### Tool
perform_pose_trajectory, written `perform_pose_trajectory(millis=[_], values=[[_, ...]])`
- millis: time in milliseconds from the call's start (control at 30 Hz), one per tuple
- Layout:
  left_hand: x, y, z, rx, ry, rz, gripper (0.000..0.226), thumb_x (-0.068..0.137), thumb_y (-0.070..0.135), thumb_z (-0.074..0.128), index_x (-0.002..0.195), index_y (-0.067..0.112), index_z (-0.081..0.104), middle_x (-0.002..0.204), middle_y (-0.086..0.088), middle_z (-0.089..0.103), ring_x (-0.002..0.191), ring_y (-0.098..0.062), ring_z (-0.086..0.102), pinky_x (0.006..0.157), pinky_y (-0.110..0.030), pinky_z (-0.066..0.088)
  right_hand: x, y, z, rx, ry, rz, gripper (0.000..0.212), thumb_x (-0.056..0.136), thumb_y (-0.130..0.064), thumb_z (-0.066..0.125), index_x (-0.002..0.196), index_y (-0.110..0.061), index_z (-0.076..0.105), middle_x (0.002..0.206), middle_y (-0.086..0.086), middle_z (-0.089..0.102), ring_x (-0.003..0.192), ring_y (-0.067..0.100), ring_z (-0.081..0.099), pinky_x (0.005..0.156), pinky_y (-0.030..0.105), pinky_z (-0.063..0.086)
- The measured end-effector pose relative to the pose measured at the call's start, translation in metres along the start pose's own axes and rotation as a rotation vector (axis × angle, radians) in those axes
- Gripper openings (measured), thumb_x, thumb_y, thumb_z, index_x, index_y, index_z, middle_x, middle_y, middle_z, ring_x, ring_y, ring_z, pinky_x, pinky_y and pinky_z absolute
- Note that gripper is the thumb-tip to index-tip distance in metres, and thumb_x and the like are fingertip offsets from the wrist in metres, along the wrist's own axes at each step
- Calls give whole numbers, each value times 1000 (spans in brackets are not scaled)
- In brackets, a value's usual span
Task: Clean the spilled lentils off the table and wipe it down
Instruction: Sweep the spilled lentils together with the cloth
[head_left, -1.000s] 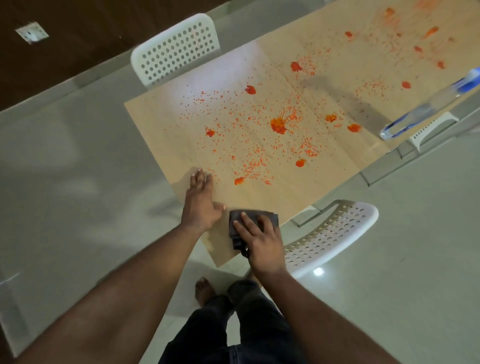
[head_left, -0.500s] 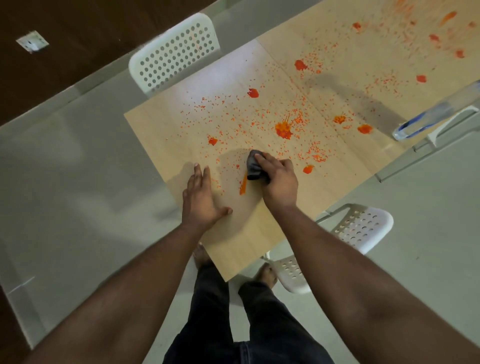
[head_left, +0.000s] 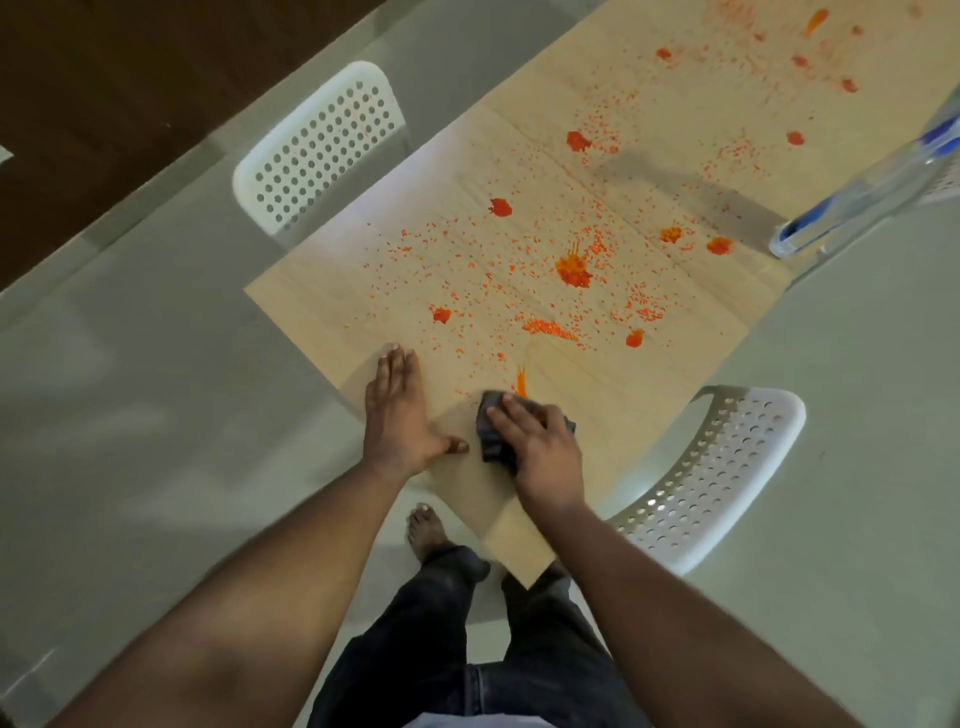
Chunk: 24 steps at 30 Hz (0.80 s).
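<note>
Tabletop (head_left: 649, 395), pale wood: orange lentils (head_left: 543, 327) scattered centre to far right. Near edge: left hand (head_left: 397, 410) flat, fingers straight; right hand (head_left: 540, 447) pressing dark cloth (head_left: 491, 441) beside orange smear (head_left: 520, 385). White perforated chairs, far left (head_left: 317, 145), near right (head_left: 727, 467).

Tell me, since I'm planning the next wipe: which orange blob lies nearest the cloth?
The thin orange streak just beyond the dark grey cloth; unlike the round blobs, it is smeared long and almost touches it.
</note>
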<state>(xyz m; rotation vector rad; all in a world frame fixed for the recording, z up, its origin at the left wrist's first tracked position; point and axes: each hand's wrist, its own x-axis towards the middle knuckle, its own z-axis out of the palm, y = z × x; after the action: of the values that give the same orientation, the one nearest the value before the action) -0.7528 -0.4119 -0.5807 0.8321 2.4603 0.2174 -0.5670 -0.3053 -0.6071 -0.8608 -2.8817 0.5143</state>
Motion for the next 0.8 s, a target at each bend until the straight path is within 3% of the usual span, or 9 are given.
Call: perform_pose_trajectory(millis=[133,267,400,533,600,700,800], values=[[2,-4,-1,24,-8,23,163,55,75,89,166,6,-8,176,-12,-12,162,-28,-12,131,-46,5,69,-5,-12,115,82,267,54,93,-9,61,143,-29,65,145,3,63,114,36,54,89,44,56],[4,-17,-7,31,-17,58,155,60,70,90,166,7,-4,176,-12,-6,163,-28,-7,130,-45,8,102,6,-15,405,174,476,59,91,-8,53,142,-33,66,130,-1,71,118,28,56,95,30,48],[6,-29,-14,18,-27,73,151,62,64,93,167,9,-1,176,-12,-4,163,-28,-7,132,-43,8,69,0,-17,631,228,534,40,101,-24,64,139,-37,67,124,-5,70,119,19,62,104,41,52],[10,-36,-18,50,-57,75,149,63,63,93,167,9,0,176,-10,-8,162,-28,-11,130,-48,9,2,-37,-21,527,220,442,62,89,1,61,142,-31,65,119,-6,62,110,17,60,99,33,51],[11,-35,-17,57,-64,74,149,64,63,92,167,9,-1,176,-10,-10,162,-27,-12,130,-49,9,-19,-51,-12,366,145,285,69,83,-2,57,146,-29,62,136,-1,64,111,22,58,92,34,53],[13,-34,-16,55,-55,69,147,66,59,93,168,11,-1,176,-9,-12,162,-27,-13,131,-50,11,-26,-55,12,102,1,27,59,91,-16,62,149,-26,59,151,-1,59,115,30,53,85,41,56],[13,-35,-14,37,-59,61,145,68,55,93,168,11,-2,176,-7,-14,162,-25,-15,131,-51,9,-5,-57,23,7,-16,8,60,90,-16,71,148,-24,60,151,2,60,113,35,51,81,45,57]])
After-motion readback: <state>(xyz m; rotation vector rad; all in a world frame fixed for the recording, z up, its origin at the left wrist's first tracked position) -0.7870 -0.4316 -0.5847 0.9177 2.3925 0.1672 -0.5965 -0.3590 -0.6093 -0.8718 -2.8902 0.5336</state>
